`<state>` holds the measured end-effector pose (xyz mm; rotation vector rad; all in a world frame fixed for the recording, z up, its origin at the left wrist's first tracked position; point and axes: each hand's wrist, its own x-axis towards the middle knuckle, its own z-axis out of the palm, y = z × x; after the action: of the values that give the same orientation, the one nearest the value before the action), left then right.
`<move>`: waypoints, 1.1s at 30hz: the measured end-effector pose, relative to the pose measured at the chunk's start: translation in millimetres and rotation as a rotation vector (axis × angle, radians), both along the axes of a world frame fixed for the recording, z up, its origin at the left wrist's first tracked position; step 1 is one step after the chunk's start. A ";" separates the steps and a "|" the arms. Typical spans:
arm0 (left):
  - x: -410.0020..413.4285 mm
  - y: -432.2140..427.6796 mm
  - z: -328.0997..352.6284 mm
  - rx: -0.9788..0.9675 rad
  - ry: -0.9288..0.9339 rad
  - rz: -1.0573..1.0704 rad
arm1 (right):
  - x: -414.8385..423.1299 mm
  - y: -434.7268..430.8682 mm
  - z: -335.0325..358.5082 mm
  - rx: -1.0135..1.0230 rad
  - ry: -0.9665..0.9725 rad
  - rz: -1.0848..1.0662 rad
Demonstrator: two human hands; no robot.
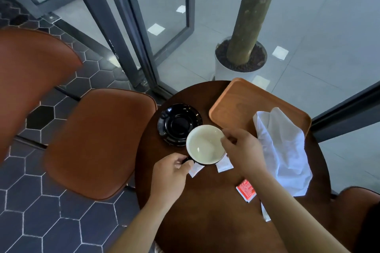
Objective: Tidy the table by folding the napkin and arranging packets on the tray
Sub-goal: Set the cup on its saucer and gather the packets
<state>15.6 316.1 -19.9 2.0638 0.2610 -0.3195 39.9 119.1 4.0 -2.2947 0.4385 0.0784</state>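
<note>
Tan leather on the chair (pixel 98 141) at far left, out of play. Coming across to the round dark-wood bench (pixel 205 222): a black saucer (pixel 180 124) sits bare on its far left side, and just beside it is the cup (pixel 205 145), pale inside, black outside. I've got both hands on it. The left hand (pixel 170 172) has its fingers curled round the handle; the right hand (pixel 242 150) pinches the rim on the opposite side. Two white packets (pixel 224 165) poke out from under the cup's near edge. From this angle I can't say whether the cup rests on them or hangs just above.

Further right, a red packet (pixel 246 190) lies flat on the bench beside my right forearm, and a slim white packet (pixel 265 211) peeks out from under that arm. Then the napkin (pixel 285 150), rumpled and unfolded, is draped half over the near corner of the wooden tray (pixel 236 104) and half on the bench. The tray carries no packets.

My read: I'm clearing the cup off the packets, so the tidying proper has barely begun. Next calls for seating the cup on the saucer, letting go with both hands, then gathering packets.
</note>
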 end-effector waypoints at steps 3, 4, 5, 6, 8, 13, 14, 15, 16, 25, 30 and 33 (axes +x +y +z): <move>8.9 6.1 1.1 -0.031 -0.029 0.087 | 13.9 11.1 -0.5 0.053 -0.038 0.019; 12.6 7.6 0.5 -0.033 -0.036 0.106 | 18.6 15.0 -1.3 0.059 -0.049 0.029; 16.4 8.4 1.0 -0.027 -0.044 0.121 | 23.6 18.9 -2.6 0.053 -0.058 0.038; 20.3 8.6 1.7 -0.014 -0.053 0.135 | 29.1 22.5 -4.1 0.040 -0.067 0.045; 28.5 8.2 0.8 -0.008 -0.070 0.173 | 42.0 28.9 -7.0 0.016 -0.090 0.054; 50.7 5.9 -6.8 -0.025 -0.077 0.245 | 76.7 40.3 -14.0 -0.002 -0.091 0.072; 54.5 6.7 -9.0 -0.035 -0.074 0.260 | 81.8 42.6 -15.5 0.002 -0.086 0.080; 57.6 7.8 -11.6 -0.034 -0.073 0.271 | 85.9 45.1 -17.2 0.006 -0.084 0.091; 59.5 9.3 -14.2 -0.027 -0.074 0.276 | 89.3 47.7 -19.0 0.009 -0.085 0.102; 64.6 15.1 -29.9 -0.019 -0.093 0.248 | 104.4 57.6 -34.5 -0.009 -0.045 0.143; 67.1 10.8 -34.8 -0.028 -0.099 0.217 | 111.5 55.2 -36.3 -0.028 -0.024 0.148; 67.3 11.5 -39.2 -0.018 -0.101 0.194 | 111.9 56.1 -36.9 -0.031 -0.042 0.150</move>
<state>82.9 327.6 -59.1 2.0117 0.3920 -0.0993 151.7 175.2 -32.9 -2.3522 0.2472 0.0989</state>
